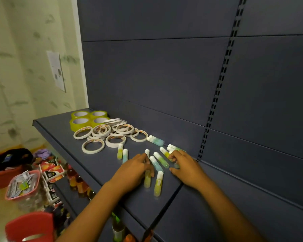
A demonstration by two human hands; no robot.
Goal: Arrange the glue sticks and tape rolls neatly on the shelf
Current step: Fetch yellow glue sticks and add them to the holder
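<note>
Several glue sticks (158,183) with white caps and green or blue bodies lie scattered on the dark shelf (59,130). My left hand (136,169) rests over a yellow-green glue stick (147,180), fingers curled on it. My right hand (184,165) touches the glue sticks (171,149) near the back panel, fingers bent over one. A pair of blue-green sticks (156,139) lies farther back. White tape rolls (101,131) sit in a loose pile to the left. Four yellow-green tape rolls (88,118) stand grouped at the shelf's far left.
The shelf's back panel (164,75) rises behind, with a slotted upright (215,102). Below left are bottles (77,180), drink cartons (52,170), a clear lidded jar (23,186), a red basket (5,173) and a red stool (31,226).
</note>
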